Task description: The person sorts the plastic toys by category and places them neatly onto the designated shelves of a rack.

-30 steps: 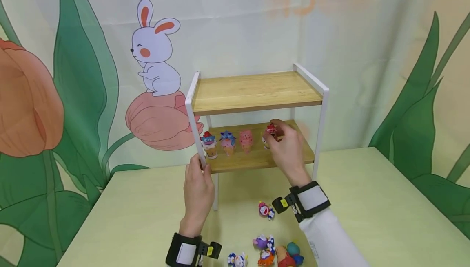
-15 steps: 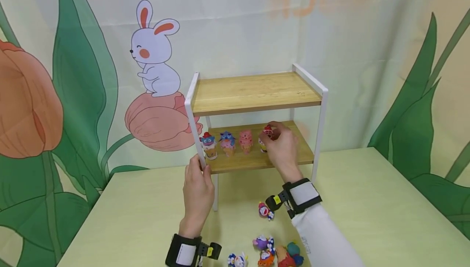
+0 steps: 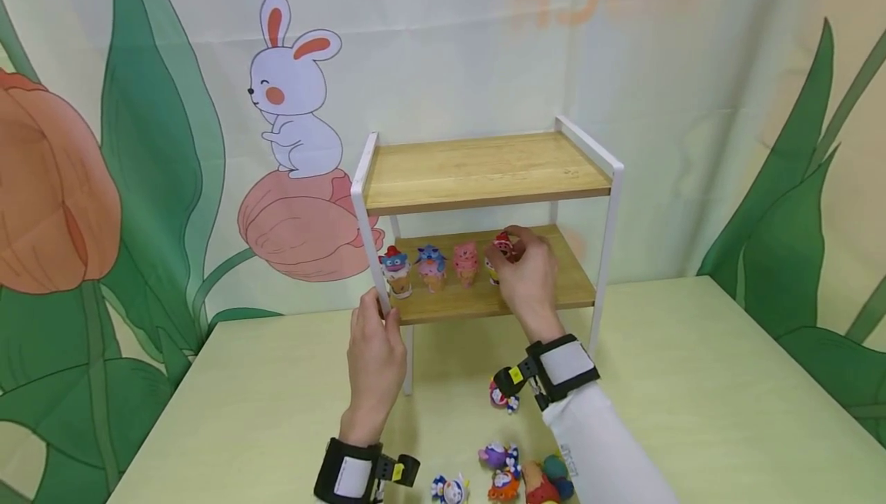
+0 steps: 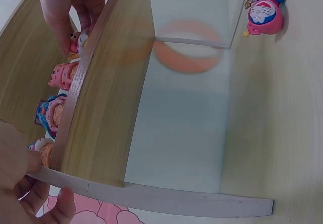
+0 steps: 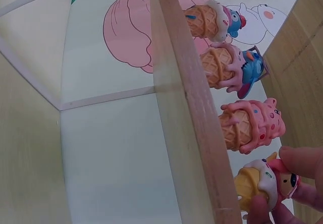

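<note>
My right hand (image 3: 529,285) pinches a small ice-cream-cone figurine (image 5: 263,181) with a red top and white drips, at the middle board (image 3: 443,306) of a two-tier shelf. Left of it, in a row, stand a pink cone figurine (image 3: 466,262), a blue-and-pink one (image 3: 432,267) and a blue-faced one with a red hat (image 3: 397,269). My left hand (image 3: 374,373) grips the white left front post (image 4: 151,199) of the shelf at the middle board's corner. Fingers partly cover the held figurine in the head view.
The shelf's top board (image 3: 484,173) lies above the row, with raised white side rails. On the table below, a red-and-blue figurine (image 3: 504,396) lies by the shelf. Nearer lie a blue-and-white figurine (image 3: 450,488), an orange one (image 3: 504,485) and several others. A printed curtain (image 3: 450,42) hangs behind.
My right hand has moved left along the middle board with the held figurine, closer to the pink one. My left hand has kept its grip on the post.
</note>
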Demonstrator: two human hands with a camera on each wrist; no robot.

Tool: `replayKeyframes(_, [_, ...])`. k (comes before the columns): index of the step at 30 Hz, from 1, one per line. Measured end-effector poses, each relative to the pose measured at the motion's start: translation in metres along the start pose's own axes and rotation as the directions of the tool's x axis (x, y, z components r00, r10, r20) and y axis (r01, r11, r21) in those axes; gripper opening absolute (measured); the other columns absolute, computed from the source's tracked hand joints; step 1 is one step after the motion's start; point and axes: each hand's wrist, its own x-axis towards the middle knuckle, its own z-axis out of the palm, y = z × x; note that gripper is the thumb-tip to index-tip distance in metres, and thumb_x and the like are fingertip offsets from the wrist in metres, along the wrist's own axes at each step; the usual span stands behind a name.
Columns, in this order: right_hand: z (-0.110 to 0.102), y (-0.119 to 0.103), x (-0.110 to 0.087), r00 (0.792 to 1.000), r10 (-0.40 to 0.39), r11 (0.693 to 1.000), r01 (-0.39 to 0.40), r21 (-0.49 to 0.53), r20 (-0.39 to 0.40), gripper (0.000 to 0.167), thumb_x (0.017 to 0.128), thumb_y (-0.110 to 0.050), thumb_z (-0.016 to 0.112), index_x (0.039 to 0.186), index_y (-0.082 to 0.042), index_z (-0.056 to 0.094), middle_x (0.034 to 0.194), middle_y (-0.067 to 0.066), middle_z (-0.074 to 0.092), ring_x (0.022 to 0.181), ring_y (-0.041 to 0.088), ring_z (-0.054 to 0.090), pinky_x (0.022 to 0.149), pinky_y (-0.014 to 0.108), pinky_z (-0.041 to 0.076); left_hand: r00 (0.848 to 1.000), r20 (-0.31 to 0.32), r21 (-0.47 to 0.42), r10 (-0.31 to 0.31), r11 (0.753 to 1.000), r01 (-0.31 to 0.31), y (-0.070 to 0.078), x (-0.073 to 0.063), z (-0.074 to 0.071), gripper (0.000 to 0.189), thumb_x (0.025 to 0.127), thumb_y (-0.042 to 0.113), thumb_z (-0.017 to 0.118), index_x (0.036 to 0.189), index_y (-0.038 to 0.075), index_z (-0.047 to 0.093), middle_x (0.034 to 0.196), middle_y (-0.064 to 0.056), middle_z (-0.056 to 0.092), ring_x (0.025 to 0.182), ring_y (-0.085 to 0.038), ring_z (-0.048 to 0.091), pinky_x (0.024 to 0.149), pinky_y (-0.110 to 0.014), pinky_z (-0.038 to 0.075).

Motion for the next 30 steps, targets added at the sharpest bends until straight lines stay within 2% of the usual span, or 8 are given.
replayKeyframes(10, [0.003,0.000,-0.001,0.999,0.050,0.998,-0.051,0.033,0.017,0.042,0.088,-0.019,0.071,0.124,-0.002,0.061,0.108,0.019,0.049,0.089,0.026,0.052,0.068,0.035,0.042,1.000,0.004,-0.001,-0.001,1.000,0.001,0.001,0.000,-0.001,0.032,0.099,0.002,0.054,0.129,-0.005,0.045,0.106,-0.020,0.056,0.095,-0.030,0.056,0.069,-0.043,0.053])
replayKeyframes(14, [0.002,-0.002,-0.003,0.997,0.076,0.995,-0.076,0.066,0.003,0.052,0.088,-0.021,0.071,0.133,-0.003,0.054,0.118,0.022,0.046,0.101,0.030,0.048,0.074,0.039,0.041,1.000,0.006,0.002,-0.002,1.000,0.002,0.000,0.001,-0.001,0.032,0.099,0.002,0.054,0.129,-0.004,0.045,0.106,-0.019,0.056,0.095,-0.030,0.056,0.069,-0.043,0.053])
replayKeyframes(18, [-0.003,-0.004,-0.008,0.997,0.070,0.989,-0.065,0.136,-0.027,0.059,0.089,-0.020,0.069,0.140,-0.004,0.046,0.128,0.023,0.039,0.113,0.033,0.043,0.080,0.043,0.042,1.000,0.004,0.004,0.006,1.000,-0.006,0.000,0.000,0.000,0.033,0.098,0.002,0.054,0.129,-0.004,0.045,0.107,-0.019,0.056,0.096,-0.030,0.056,0.069,-0.043,0.053])
replayKeyframes(24, [-0.018,-0.003,-0.024,0.999,0.017,0.986,-0.009,0.164,-0.048,0.049,0.090,-0.018,0.067,0.134,-0.006,0.050,0.130,0.021,0.037,0.120,0.034,0.040,0.093,0.051,0.039,1.000,0.014,0.005,-0.005,1.000,0.005,0.000,-0.001,0.000,0.033,0.099,0.003,0.054,0.130,-0.004,0.045,0.108,-0.019,0.056,0.096,-0.029,0.056,0.069,-0.041,0.053])
replayKeyframes(27, [-0.028,-0.001,-0.032,0.998,-0.046,0.987,0.053,0.150,-0.048,0.046,0.090,-0.014,0.067,0.132,-0.004,0.051,0.127,0.020,0.039,0.118,0.034,0.041,0.093,0.051,0.037,1.000,0.007,-0.003,-0.002,1.000,0.002,0.000,-0.001,0.000,0.033,0.098,0.002,0.054,0.129,-0.004,0.045,0.106,-0.019,0.056,0.093,-0.029,0.056,0.068,-0.041,0.053])
replayKeyframes(30, [-0.039,0.000,-0.038,0.993,-0.107,0.985,0.113,0.128,-0.055,0.046,0.090,-0.010,0.068,0.133,-0.003,0.051,0.124,0.020,0.043,0.112,0.031,0.043,0.090,0.047,0.037,1.000,-0.003,-0.009,0.008,1.000,-0.008,0.000,0.000,0.000,0.032,0.098,0.001,0.055,0.128,-0.004,0.046,0.105,-0.019,0.056,0.092,-0.029,0.056,0.067,-0.042,0.052])
